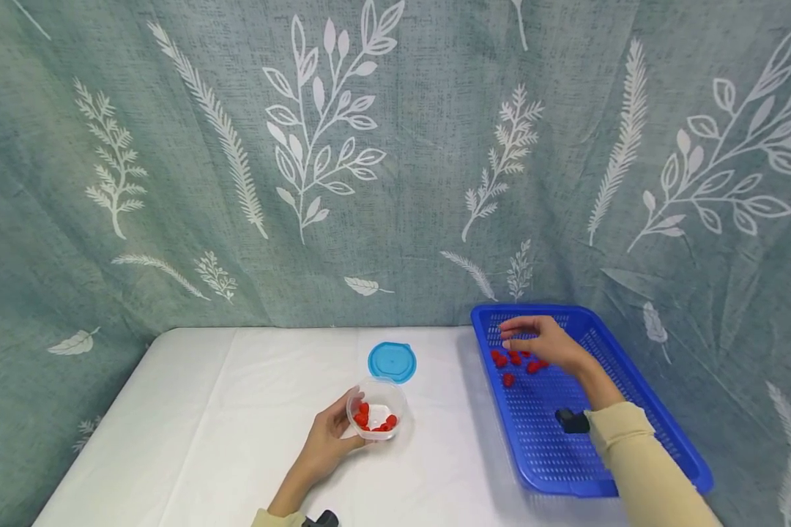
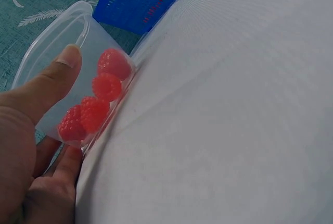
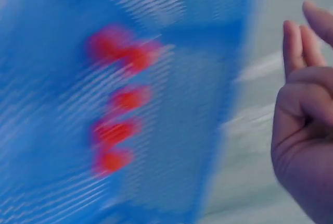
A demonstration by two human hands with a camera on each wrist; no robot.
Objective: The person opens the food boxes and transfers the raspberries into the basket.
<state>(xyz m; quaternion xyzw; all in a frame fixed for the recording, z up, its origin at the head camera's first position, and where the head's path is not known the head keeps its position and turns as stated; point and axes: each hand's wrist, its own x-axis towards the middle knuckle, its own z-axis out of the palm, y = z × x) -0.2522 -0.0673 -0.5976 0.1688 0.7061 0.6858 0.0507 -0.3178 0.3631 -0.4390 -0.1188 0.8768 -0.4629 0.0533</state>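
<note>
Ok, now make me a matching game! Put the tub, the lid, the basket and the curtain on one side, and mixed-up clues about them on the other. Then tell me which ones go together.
Things:
1. tub
2. lid
3. basket
4. curtain

Clues:
A. grey-green, with white leaf patterns
B. see-through, with red raspberries inside
C. dark blue, with lots of little holes
D. light blue and round, on the white table

Right pairs: 1-B, 2-D, 3-C, 4-A
</note>
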